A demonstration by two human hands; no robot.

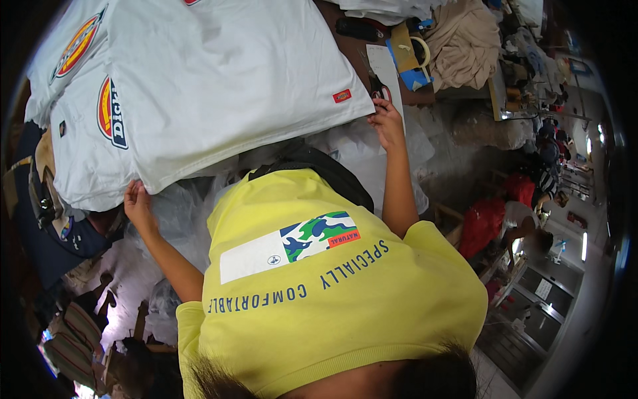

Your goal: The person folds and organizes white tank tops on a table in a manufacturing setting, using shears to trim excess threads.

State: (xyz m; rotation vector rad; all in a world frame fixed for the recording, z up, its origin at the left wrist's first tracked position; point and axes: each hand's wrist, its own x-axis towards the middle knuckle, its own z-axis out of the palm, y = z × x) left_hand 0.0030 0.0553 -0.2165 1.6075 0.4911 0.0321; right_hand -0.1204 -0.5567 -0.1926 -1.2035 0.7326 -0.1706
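Note:
A white T-shirt lies spread over the table before me, with its hem along the near side. It bears a small red label near the right corner of the hem. My left hand pinches the hem edge at the left, fingertips closed on the cloth. At the right corner of the hem, my right hand has thumb and fingers closed on the fabric. Another white garment with a coloured printed logo lies at the left, partly covered.
Dark-handled scissors rest beside the right corner, by a paper strip. Past them are a tape roll and a beige cloth heap. Clear plastic bags hang below the table edge. A person in red works at far right.

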